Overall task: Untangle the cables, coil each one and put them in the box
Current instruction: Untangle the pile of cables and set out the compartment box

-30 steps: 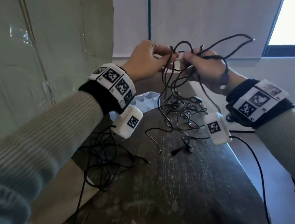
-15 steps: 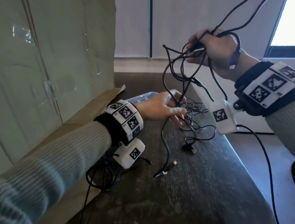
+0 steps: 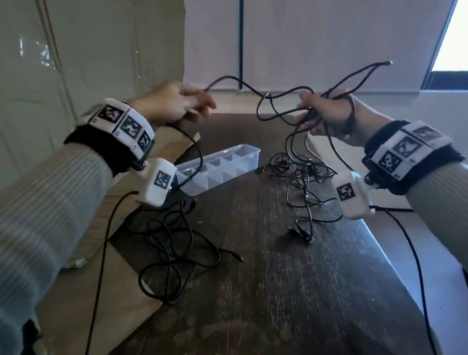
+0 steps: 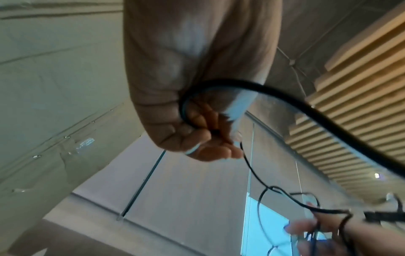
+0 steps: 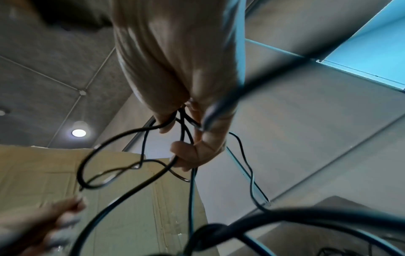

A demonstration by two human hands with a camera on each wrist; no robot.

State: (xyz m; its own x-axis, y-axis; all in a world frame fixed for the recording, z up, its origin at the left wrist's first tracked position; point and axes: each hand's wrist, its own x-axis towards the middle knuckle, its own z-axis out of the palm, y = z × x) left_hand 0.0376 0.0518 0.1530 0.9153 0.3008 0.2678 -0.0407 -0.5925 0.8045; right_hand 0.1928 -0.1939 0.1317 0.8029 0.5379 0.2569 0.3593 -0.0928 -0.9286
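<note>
Both hands are raised above the dark wooden table point(image 3: 269, 290). My left hand point(image 3: 177, 103) pinches one black cable point(image 3: 233, 82) near its end; in the left wrist view the curled fingers point(image 4: 210, 149) close on that cable point(image 4: 252, 166). My right hand point(image 3: 327, 114) grips a bunch of looped black cables point(image 3: 282, 99), and in the right wrist view several strands point(image 5: 184, 131) pass through its fingers. The strand runs between the two hands. More tangled cables point(image 3: 302, 169) hang from the right hand down to the table. A clear plastic compartment box point(image 3: 220, 167) lies open behind.
A loose black cable pile point(image 3: 174, 254) lies on the table's left side by a cardboard flap point(image 3: 99, 286). A tall cardboard wall point(image 3: 66, 50) stands at left. The table's right edge point(image 3: 381, 248) drops to the floor. Wrist-camera leads point(image 3: 411, 259) trail from both arms.
My left hand rose from the pile on the table and drew a cable out to the left. My right hand came down somewhat with its bunch.
</note>
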